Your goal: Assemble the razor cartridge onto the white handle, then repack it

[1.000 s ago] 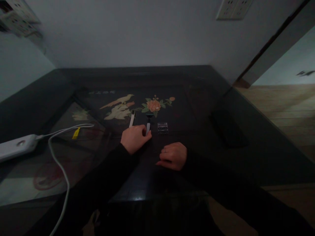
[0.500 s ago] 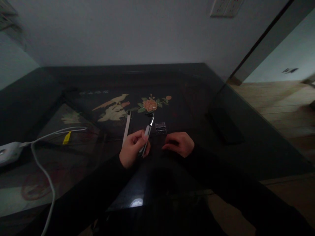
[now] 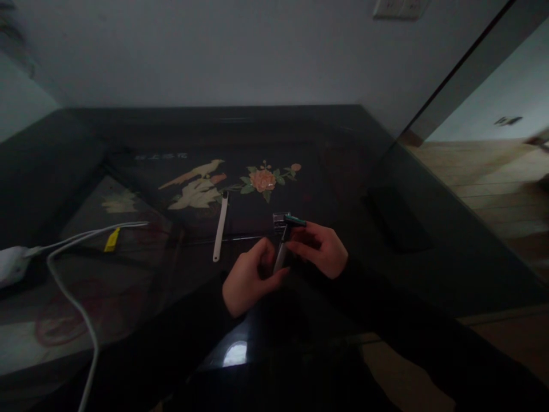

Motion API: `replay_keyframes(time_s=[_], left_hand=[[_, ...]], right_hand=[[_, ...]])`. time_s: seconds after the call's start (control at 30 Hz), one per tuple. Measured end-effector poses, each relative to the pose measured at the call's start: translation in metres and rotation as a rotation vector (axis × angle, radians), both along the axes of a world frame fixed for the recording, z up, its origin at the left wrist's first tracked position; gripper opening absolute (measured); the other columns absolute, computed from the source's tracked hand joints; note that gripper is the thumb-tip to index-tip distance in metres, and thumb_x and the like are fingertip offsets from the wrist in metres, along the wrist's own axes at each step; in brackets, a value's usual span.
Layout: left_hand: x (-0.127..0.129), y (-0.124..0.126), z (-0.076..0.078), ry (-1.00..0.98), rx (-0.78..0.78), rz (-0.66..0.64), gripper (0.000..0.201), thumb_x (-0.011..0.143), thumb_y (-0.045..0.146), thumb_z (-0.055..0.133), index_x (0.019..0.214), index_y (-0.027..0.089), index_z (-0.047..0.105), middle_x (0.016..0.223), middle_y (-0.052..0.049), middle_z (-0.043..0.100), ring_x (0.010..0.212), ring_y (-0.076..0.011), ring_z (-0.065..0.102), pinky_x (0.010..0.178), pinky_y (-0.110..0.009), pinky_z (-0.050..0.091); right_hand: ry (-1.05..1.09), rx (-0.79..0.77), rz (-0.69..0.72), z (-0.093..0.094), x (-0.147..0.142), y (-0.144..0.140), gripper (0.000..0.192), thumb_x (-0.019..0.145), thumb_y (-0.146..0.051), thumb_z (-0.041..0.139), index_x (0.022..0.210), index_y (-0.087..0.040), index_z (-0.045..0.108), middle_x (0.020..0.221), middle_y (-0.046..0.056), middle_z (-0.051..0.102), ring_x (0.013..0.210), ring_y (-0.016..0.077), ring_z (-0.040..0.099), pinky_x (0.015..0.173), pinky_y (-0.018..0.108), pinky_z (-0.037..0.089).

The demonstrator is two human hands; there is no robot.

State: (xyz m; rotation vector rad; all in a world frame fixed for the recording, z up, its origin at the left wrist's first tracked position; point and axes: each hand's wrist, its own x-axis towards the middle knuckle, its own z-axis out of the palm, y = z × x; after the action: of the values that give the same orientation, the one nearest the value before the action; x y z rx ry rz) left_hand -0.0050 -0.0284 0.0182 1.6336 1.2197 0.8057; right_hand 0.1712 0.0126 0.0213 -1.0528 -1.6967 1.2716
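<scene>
A razor (image 3: 282, 252) with a grey-and-black handle and a dark green-edged head is held upright at a tilt between my hands. My left hand (image 3: 249, 277) closes around the lower handle, its thumb stretched along the near side. Up at the neck and head, the fingers of my right hand (image 3: 319, 249) pinch the razor; some fingertips are hidden. Just behind the razor head lies a small clear plastic case (image 3: 278, 217), partly covered by it. A slim white strip (image 3: 221, 229) with a hole at its near end and a dark far tip lies left of the hands.
The dark glossy table (image 3: 343, 303) shows a bird-and-flower picture (image 3: 262, 181). At left are a white adapter (image 3: 15, 264), a cable (image 3: 77, 300) and a yellow tag (image 3: 112, 240). A flat black object (image 3: 397, 220) lies at right, and a wall stands behind.
The razor has moved right and nearer, its head now beside my right fingers. My right hand has taken hold near the head. My left hand has shifted right, away from the white strip.
</scene>
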Motion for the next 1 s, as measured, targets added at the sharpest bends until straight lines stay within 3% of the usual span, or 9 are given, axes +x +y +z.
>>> replay_keyframes(time_s=[0.17, 0.4, 0.67, 1.0], left_hand=[[0.0, -0.003, -0.001, 0.027, -0.004, -0.057, 0.021, 0.081, 0.035, 0.055, 0.079, 0.02, 0.04, 0.06, 0.006, 0.049, 0.052, -0.0099, 0.047, 0.051, -0.022, 0.036], [-0.001, -0.003, -0.003, 0.055, 0.059, -0.052, 0.015, 0.082, 0.029, 0.054, 0.081, 0.02, 0.042, 0.064, 0.004, 0.051, 0.057, -0.0108, 0.051, 0.054, -0.023, 0.039], [0.0, -0.005, -0.002, -0.09, 0.039, -0.05, 0.027, 0.082, 0.024, 0.055, 0.102, 0.02, 0.038, 0.075, 0.001, 0.064, 0.062, -0.011, 0.058, 0.058, -0.024, 0.043], [0.0, -0.005, -0.001, -0.201, -0.027, -0.055, 0.036, 0.088, 0.031, 0.053, 0.118, 0.018, 0.038, 0.07, 0.002, 0.06, 0.053, -0.0089, 0.054, 0.049, -0.02, 0.04]], right_hand=[[-0.026, 0.0, 0.025, 0.002, 0.001, -0.003, 0.024, 0.075, -0.035, 0.066, 0.087, -0.015, 0.063, 0.067, 0.0, 0.062, 0.055, 0.0107, 0.054, 0.05, 0.022, 0.042], [-0.066, 0.094, 0.043, 0.007, 0.003, -0.007, 0.019, 0.076, -0.033, 0.065, 0.083, -0.016, 0.061, 0.068, 0.0, 0.062, 0.06, 0.0126, 0.057, 0.055, 0.023, 0.046], [-0.062, 0.177, 0.037, 0.011, 0.003, -0.01, 0.015, 0.076, -0.03, 0.066, 0.081, -0.017, 0.061, 0.065, -0.002, 0.058, 0.058, 0.0107, 0.053, 0.055, 0.022, 0.043], [-0.093, 0.145, 0.037, 0.014, 0.003, -0.01, 0.017, 0.075, -0.031, 0.067, 0.08, -0.017, 0.062, 0.064, -0.002, 0.058, 0.057, 0.0113, 0.052, 0.054, 0.022, 0.042]])
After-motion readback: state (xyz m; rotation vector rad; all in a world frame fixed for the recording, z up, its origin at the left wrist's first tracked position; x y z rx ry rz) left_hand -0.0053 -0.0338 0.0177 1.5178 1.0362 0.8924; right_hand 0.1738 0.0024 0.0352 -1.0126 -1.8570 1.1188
